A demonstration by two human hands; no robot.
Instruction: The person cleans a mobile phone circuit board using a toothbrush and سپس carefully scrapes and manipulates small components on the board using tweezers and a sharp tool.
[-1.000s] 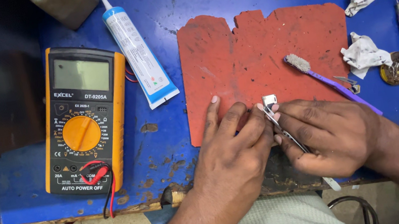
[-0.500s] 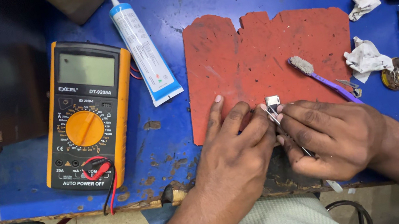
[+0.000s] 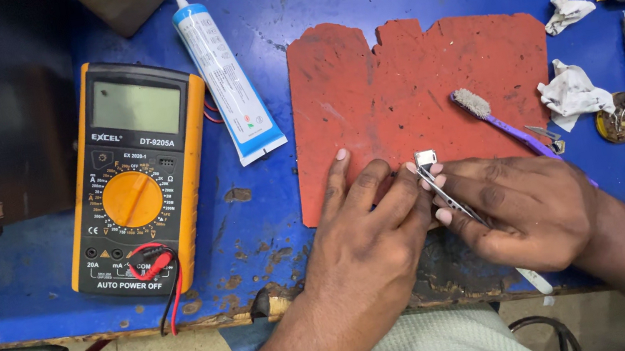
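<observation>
Pinching tweezers point(image 3: 452, 199), the right hand point(image 3: 517, 209) fingers grip them; small metal part point(image 3: 425, 157) sits at their tips; left hand point(image 3: 368, 230) fingers steady it.

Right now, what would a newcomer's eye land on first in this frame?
Probably the two hands at centre: the left hand and right hand meet over a small silvery part at the red mat's lower edge, the right holding metal tweezers. Next, the orange-cased multimeter on the blue table to the left, with a white glue tube beside it.
</observation>
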